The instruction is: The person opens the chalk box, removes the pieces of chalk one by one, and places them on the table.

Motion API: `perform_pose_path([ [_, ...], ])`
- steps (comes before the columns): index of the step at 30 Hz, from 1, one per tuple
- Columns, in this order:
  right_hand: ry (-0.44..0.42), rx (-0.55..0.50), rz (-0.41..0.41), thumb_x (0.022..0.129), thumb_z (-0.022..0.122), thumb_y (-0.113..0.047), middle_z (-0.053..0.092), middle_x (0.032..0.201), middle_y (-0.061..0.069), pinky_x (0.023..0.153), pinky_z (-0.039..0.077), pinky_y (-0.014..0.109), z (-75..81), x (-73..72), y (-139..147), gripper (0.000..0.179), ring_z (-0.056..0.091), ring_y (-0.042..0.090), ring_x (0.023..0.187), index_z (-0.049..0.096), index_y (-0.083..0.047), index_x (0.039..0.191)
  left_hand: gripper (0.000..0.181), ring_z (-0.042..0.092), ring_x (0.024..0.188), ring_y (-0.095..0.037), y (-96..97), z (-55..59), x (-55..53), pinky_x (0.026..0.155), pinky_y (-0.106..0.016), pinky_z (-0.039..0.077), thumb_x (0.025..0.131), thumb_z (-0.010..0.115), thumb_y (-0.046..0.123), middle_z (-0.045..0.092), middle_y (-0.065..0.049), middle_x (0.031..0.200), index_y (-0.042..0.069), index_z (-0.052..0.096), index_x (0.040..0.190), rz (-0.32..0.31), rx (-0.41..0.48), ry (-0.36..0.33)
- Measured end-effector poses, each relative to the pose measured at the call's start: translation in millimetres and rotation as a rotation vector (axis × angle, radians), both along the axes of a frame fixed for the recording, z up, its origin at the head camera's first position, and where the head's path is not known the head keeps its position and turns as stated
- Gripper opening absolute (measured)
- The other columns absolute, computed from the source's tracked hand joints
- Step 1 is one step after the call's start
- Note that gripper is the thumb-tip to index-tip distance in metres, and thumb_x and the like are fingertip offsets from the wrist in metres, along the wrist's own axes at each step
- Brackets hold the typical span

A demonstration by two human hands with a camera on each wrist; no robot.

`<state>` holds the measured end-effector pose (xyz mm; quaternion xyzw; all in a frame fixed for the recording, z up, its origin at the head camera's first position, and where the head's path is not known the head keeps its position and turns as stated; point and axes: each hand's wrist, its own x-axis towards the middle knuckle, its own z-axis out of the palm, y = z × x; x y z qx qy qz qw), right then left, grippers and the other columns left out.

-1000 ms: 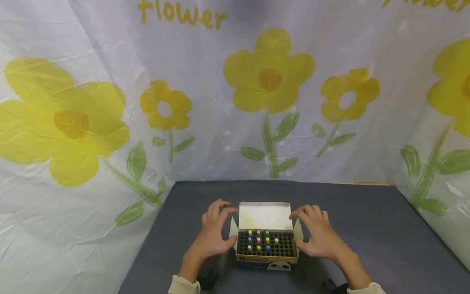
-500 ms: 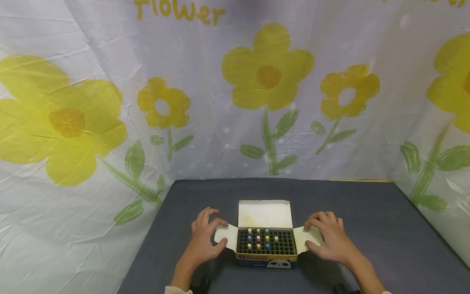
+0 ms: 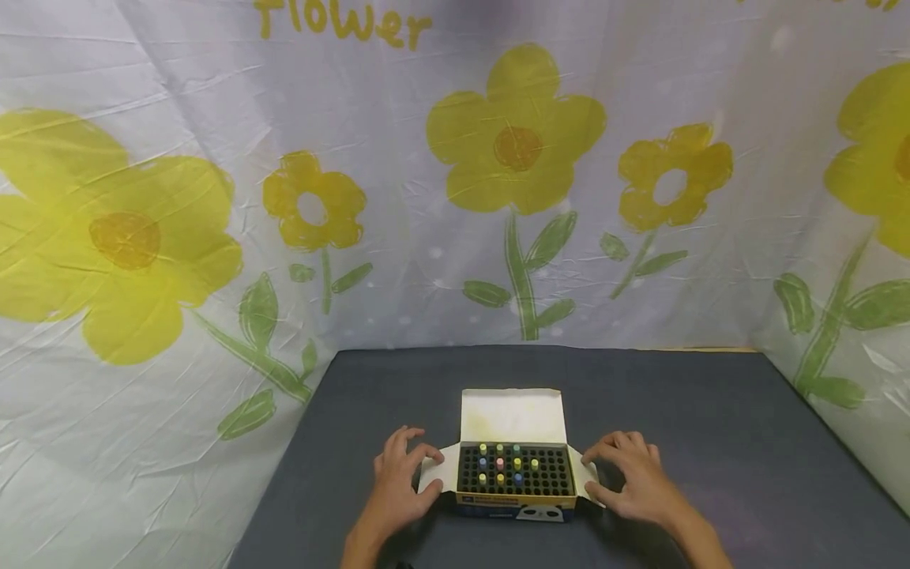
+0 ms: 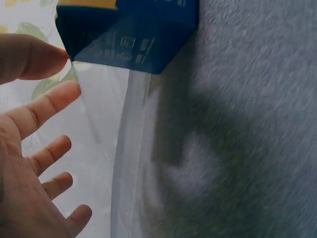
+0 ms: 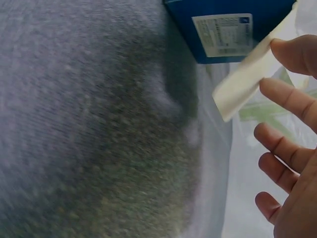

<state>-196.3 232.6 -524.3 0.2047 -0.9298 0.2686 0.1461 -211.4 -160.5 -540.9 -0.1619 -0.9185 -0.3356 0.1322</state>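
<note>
A blue and yellow cardboard box with a panda face on its front stands on the table, its white lid raised at the back. Inside, a black tray of round holes holds several small sticks with coloured ends. My left hand holds the left side flap between thumb and index finger. On the other side, my right hand pinches the right side flap, which slopes outward and down. The remaining fingers of both hands are apart from the box.
The box rests on a dark grey table. A white cloth printed with yellow flowers hangs behind the table and along both sides.
Both side flaps, upright against the box a second ago, have swung outward, and both hands moved outward with them. Since half a second ago the right flap has tipped lower and the right hand has moved slightly inward.
</note>
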Motion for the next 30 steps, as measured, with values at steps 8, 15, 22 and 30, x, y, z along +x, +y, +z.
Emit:
perform_pose_path([
  [8,0.003,-0.016,0.015,0.081,0.085,-0.030,0.062,0.101,-0.010,0.078,0.027,0.035,-10.8,0.4,-9.5,0.029,0.046,0.014,0.099,0.074,-0.032,0.108,0.022,0.032,0.145,-0.049,11.0,-3.3,3.7,0.098,-0.075,0.031,0.085,0.076,0.023,0.051,-0.011,0.140,0.036,0.068,0.101,-0.003,-0.005,-0.095],
  [15,0.015,-0.044,0.030,0.081,0.085,-0.025,0.064,0.100,-0.007,0.077,0.025,0.032,-12.7,-0.1,-14.6,0.031,0.045,0.010,0.096,0.075,-0.029,0.110,0.026,0.030,0.147,-0.044,14.8,-6.8,3.4,0.102,-0.071,0.030,0.086,0.072,0.018,0.051,-0.011,0.141,0.036,0.068,0.104,-0.011,0.010,-0.135],
  [22,0.023,-0.072,0.038,0.081,0.085,-0.024,0.064,0.098,-0.009,0.077,0.024,0.032,-12.9,1.2,-20.0,0.032,0.046,0.010,0.097,0.075,-0.030,0.110,0.027,0.030,0.147,-0.042,16.5,-7.8,4.8,0.101,-0.069,0.031,0.082,0.070,0.014,0.052,-0.010,0.141,0.032,0.068,0.102,-0.004,0.012,-0.132],
  [30,0.041,-0.094,0.032,0.080,0.085,-0.022,0.065,0.097,-0.009,0.076,0.023,0.032,-14.3,3.2,-21.9,0.032,0.046,0.010,0.096,0.075,-0.029,0.110,0.026,0.031,0.146,-0.043,17.7,-8.8,7.3,0.101,-0.069,0.032,0.082,0.069,0.012,0.053,-0.009,0.140,0.029,0.070,0.101,0.003,0.037,-0.122],
])
